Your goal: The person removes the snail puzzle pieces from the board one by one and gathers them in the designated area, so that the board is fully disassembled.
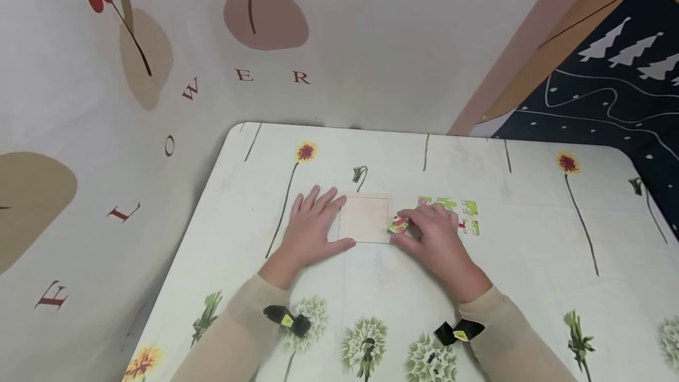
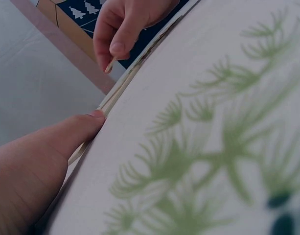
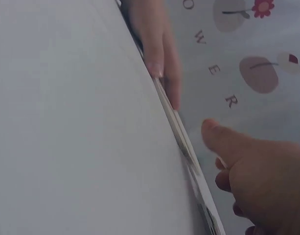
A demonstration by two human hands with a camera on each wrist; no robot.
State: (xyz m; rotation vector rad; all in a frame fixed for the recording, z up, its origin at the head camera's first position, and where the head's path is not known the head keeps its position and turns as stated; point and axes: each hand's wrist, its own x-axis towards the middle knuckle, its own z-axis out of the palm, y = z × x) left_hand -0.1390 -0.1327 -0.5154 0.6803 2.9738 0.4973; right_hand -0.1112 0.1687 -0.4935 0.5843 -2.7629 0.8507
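Note:
A thin, pale wooden puzzle board (image 1: 364, 220) with a raised border lies flat on the table. My left hand (image 1: 314, 226) spreads its fingers beside the board's left side, its thumb and fingertips at the edge; the left wrist view shows the thumb (image 2: 91, 122) against that edge. Just past the board's right edge, my right hand (image 1: 436, 237) pinches a green and red jigsaw piece (image 1: 398, 224) between thumb and fingers. In the left wrist view that piece (image 2: 109, 65) is seen edge-on, raised over the board.
Several loose jigsaw pieces (image 1: 470, 208) with green pictures lie beyond and to the right of my right hand, some partly hidden by it. A flower-print cloth (image 1: 525, 217) covers the table. A printed curtain (image 1: 371, 87) hangs behind the far edge.

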